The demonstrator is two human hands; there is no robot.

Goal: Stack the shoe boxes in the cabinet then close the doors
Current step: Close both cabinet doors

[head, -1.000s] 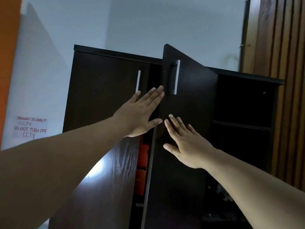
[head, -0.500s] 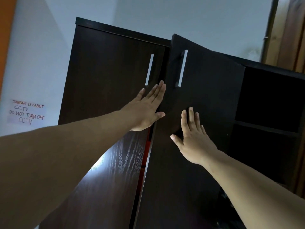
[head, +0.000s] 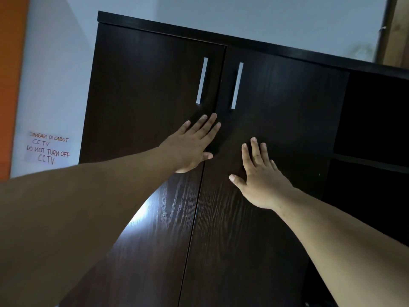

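Two bare forearms reach in from the near edge. The left hand (head: pixel 192 147) lies flat with straight fingers on the left door (head: pixel 141 120), its fingertips just under that door's silver handle (head: pixel 202 80). The right hand (head: pixel 261 176) presses flat, fingers spread, on the right door (head: pixel 276 134), below and right of its handle (head: pixel 237 85). Both doors of the dark wood-grain cabinet (head: pixel 199 29) sit flush, only a thin seam between them. No shoe boxes can be seen. To the right, an open dark shelf section (head: pixel 371 160). Farther back, a pale wall (head: pixel 57 69) carries a handwritten CCTV note (head: pixel 47 149); an orange strip (head: pixel 11 85) runs along the far left.
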